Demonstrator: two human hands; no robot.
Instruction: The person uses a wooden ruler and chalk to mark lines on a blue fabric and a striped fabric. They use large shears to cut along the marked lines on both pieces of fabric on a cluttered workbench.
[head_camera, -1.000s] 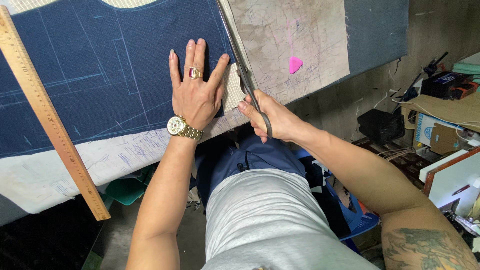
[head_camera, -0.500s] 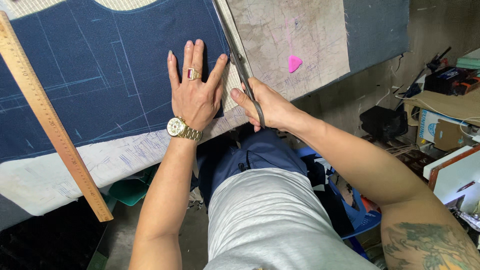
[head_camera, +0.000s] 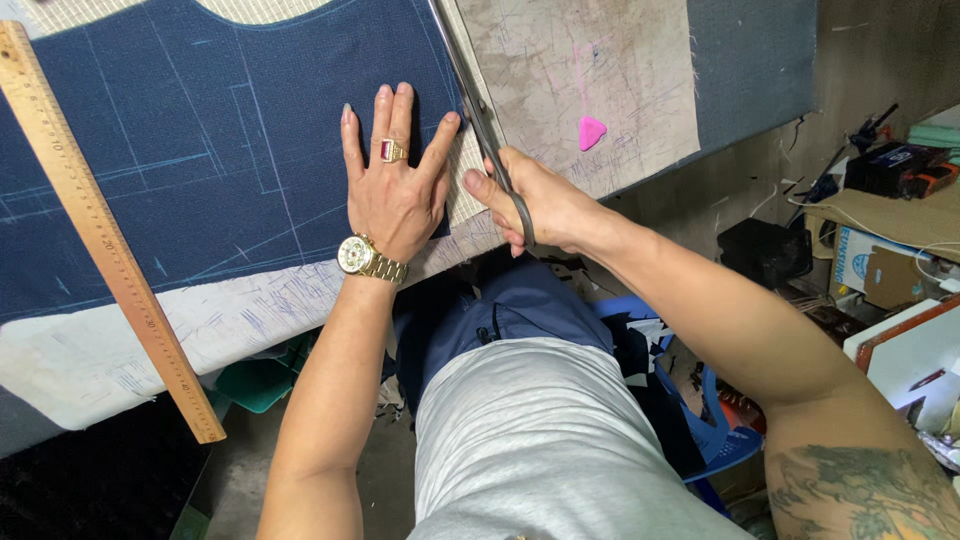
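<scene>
Navy cloth (head_camera: 200, 150), chalk-lined, flat on the counter (head_camera: 560, 70); my left hand (head_camera: 395, 190) pins it, fingers spread apart; tailor's shears (head_camera: 480, 115) along its right edge, right-hand (head_camera: 545, 205) grip clamped on the handles, now further up than a second ago; cut advancing, I judge; wooden ruler (head_camera: 100, 230) left, pink chalk (head_camera: 591, 131) right.

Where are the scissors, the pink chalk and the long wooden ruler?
scissors (head_camera: 478, 120): head view, on the metal blades by the blue cloth's edge.
pink chalk (head_camera: 591, 131): head view, middle of the triangle.
wooden ruler (head_camera: 100, 225): head view, middle of its length.
</scene>
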